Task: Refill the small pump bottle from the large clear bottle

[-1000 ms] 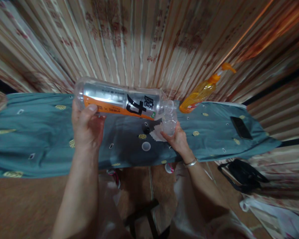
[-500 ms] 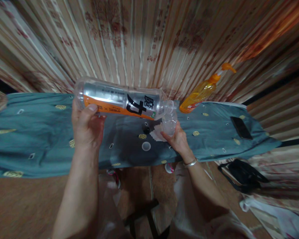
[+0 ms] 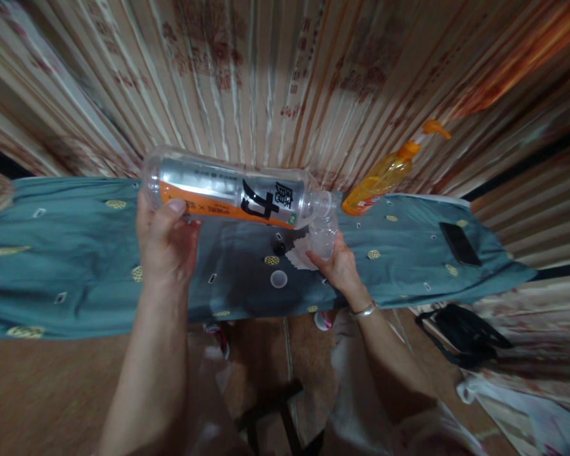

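Note:
A large clear plastic bottle [image 3: 228, 190] with a silver and orange label lies nearly level in the air, its neck tilted slightly down to the right. My left hand [image 3: 168, 234] is wrapped round its base end. My right hand [image 3: 337, 263] grips a small clear container [image 3: 323, 237], whose mouth is right under the bottle's neck; whether the two touch I cannot tell. Beneath the container lies a pale scallop-edged sheet [image 3: 299, 254]. A small black cap [image 3: 279, 248] and a round translucent lid [image 3: 278, 279] rest on the green cloth [image 3: 232, 278] nearby.
Behind the container stands an orange pump bottle [image 3: 377, 183]. A dark phone [image 3: 460, 244] lies on the cloth's right part. Patterned curtains [image 3: 266, 82] hang behind the table. A black bag [image 3: 460, 332] is at the lower right, and a dark stool frame [image 3: 275, 408] is below.

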### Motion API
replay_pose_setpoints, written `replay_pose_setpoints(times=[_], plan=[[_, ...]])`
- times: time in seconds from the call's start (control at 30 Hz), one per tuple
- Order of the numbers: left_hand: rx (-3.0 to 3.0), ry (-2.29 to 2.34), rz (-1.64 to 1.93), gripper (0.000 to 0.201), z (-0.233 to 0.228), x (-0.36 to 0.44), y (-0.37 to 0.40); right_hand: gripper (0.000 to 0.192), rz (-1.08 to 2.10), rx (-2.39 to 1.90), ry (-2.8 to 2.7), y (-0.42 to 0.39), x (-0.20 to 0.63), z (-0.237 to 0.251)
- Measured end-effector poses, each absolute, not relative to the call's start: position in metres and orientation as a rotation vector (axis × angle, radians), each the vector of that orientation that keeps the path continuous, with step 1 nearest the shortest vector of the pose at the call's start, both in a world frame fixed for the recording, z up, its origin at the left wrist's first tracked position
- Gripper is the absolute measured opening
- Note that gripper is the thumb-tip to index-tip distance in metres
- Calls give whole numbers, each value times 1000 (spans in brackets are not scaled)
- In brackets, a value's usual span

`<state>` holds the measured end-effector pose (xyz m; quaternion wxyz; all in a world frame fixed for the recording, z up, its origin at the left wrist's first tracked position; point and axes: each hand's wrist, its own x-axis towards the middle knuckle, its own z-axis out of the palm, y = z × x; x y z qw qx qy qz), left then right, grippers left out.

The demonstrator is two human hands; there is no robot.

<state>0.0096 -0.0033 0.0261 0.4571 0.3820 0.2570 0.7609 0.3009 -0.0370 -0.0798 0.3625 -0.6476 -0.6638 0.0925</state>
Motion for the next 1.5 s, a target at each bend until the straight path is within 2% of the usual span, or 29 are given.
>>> replay_pose_setpoints(times=[1.5], plan=[[996,658,1879,27,24,8,-2,82,237,-1699,-1707,-36,301,-80]])
